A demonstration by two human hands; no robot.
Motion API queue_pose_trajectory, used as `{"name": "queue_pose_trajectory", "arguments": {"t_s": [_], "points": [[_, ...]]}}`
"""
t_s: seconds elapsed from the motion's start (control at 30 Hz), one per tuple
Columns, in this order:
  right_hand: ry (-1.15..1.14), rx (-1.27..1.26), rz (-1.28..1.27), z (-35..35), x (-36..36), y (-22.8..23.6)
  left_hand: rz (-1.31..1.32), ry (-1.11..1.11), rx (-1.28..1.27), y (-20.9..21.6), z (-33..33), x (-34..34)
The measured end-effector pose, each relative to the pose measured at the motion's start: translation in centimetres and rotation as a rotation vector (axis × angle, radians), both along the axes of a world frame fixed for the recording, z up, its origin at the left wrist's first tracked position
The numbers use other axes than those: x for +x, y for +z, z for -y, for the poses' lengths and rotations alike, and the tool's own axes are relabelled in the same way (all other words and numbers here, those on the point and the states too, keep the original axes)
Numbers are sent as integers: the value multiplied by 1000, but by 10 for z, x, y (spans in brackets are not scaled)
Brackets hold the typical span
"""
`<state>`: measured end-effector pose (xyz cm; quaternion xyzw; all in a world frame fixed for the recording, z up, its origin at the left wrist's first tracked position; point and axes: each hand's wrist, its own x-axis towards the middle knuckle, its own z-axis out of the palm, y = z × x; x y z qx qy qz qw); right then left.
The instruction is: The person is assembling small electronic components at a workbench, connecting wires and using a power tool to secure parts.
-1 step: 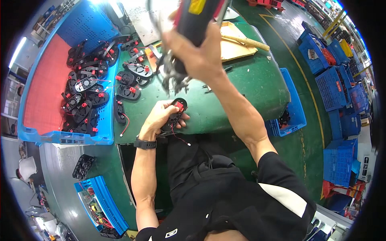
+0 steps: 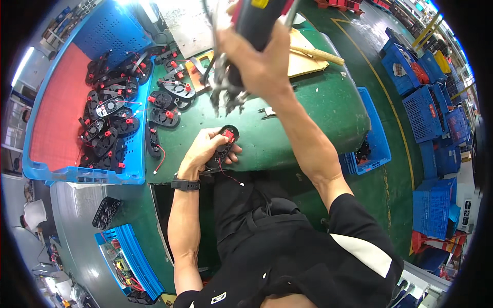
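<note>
My left hand (image 2: 201,147) is closed on a small black oval plastic housing (image 2: 234,130) at the near edge of the green work table (image 2: 313,115). The thumb presses on a red piece (image 2: 229,134) set in the housing, and a thin red wire with a white plug hangs from it. Higher up, my right hand (image 2: 262,72) is wrapped around a bulky black hand tool (image 2: 257,25) with red sides and a yellow patch. Its metal front end, smeared by motion, hangs above and apart from the housing. The exact kind of tool cannot be made out.
Left of my hands, a blue crate (image 2: 92,177) holds several similar black housings. More housings (image 2: 164,117) lie on the table beside it. Cutters (image 2: 267,111) and a yellow tray (image 2: 303,64) with a stick lie to the right. A blue bin (image 2: 377,149) stands beyond the table's right edge.
My right hand and the tool have shifted slightly right and up, showing more of the cutters on the table. My left hand and the housing have stayed in place.
</note>
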<state>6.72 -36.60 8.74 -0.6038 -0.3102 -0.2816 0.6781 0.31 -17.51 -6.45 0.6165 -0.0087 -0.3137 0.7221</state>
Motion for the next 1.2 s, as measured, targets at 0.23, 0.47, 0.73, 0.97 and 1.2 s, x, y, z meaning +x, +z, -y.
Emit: {"name": "queue_pose_trajectory", "arguments": {"t_s": [0.23, 0.47, 0.73, 0.97, 1.2], "points": [[-415, -176, 292, 18, -17, -21, 199, 68, 8, 7, 7, -21], [238, -487, -594, 53, -88, -122, 375, -46, 247, 34, 37, -42], [-422, 485, -791, 262, -75, -175, 1048, 889, 1213, 33, -73, -20], [-1174, -149, -594, 327, -22, -186, 889, 730, 1432, -6, -126, -9], [-235, -881, -429, 103, 63, -121, 930, 599, 776, 21, -11, -34]]}}
